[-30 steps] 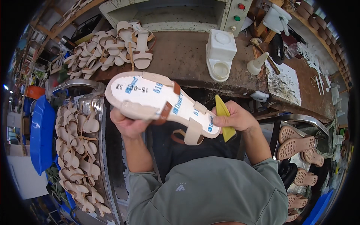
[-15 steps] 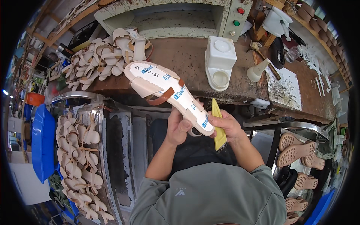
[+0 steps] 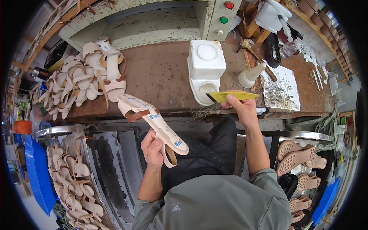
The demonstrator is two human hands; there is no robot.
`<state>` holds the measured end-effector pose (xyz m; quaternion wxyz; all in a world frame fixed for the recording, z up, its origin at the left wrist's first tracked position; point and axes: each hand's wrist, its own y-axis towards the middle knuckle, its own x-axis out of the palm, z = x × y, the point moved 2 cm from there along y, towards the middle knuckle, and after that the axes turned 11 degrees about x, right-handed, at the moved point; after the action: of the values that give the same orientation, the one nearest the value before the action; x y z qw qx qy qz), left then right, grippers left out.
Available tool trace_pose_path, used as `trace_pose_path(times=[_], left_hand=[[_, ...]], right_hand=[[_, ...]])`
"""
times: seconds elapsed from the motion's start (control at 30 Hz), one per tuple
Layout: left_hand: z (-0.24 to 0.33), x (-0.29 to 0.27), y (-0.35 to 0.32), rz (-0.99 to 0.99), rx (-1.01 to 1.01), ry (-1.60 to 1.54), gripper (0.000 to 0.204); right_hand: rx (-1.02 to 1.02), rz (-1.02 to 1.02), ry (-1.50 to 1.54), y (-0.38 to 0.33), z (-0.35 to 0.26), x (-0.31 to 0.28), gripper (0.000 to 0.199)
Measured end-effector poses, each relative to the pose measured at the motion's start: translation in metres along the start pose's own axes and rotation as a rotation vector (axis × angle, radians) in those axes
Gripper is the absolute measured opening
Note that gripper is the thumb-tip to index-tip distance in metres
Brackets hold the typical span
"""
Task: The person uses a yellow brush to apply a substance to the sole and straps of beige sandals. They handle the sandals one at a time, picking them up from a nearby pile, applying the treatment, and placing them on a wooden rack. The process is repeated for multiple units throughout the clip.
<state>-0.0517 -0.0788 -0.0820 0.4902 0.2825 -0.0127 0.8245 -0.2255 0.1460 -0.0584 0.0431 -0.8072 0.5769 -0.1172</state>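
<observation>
My left hand (image 3: 152,150) grips a beige sandal (image 3: 156,122) near its heel, fingers closed round the side. The sandal has a brown strap and blue print on its pale, flat face; its toe end points up and left. In my right hand (image 3: 245,109) is a flat yellow brush (image 3: 235,96) with a short dark tip. That tip sits at the round cup in the front of a white plastic dispenser (image 3: 209,69); whether it touches the cup's contents I cannot tell.
Beige sandals lie heaped on the workbench (image 3: 157,73) at left and on a rack (image 3: 73,172) below. Pinkish soles (image 3: 295,161) rest on the right rack. A white cone-shaped bottle (image 3: 251,76), a hammer (image 3: 260,57) and a stained sheet (image 3: 281,90) lie right of the dispenser.
My hands have parted. The right has carried the brush up and away to the dispenser's cup, its dark tip turned left. My left has lowered the sandal to the left and tilted it.
</observation>
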Motion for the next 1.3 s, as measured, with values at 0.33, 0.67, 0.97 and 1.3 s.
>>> trace_pose_path(times=[0.33, 0.67, 0.97, 1.3], left_hand=[[-0.024, 0.011, 0.02, -0.037, -0.159, -0.076, 0.029], [-0.007, 0.033, 0.028, -0.183, -0.075, 0.001, 0.032], [0.041, 0.073, 0.017, -0.453, 0.135, -0.04, 0.029], [0.072, 0.083, -0.007, -0.542, 0.199, -0.004, 0.021]], right_hand=[[-0.183, 0.032, -0.578, 0.021, 0.015, 0.018, 0.013], [0.141, -0.045, -0.058, 0.001, -0.004, 0.017, 0.013], [-0.676, -0.194, -0.083, -0.044, -0.04, 0.066, 0.017], [-0.844, -0.226, -0.116, -0.088, -0.048, 0.062, 0.02]])
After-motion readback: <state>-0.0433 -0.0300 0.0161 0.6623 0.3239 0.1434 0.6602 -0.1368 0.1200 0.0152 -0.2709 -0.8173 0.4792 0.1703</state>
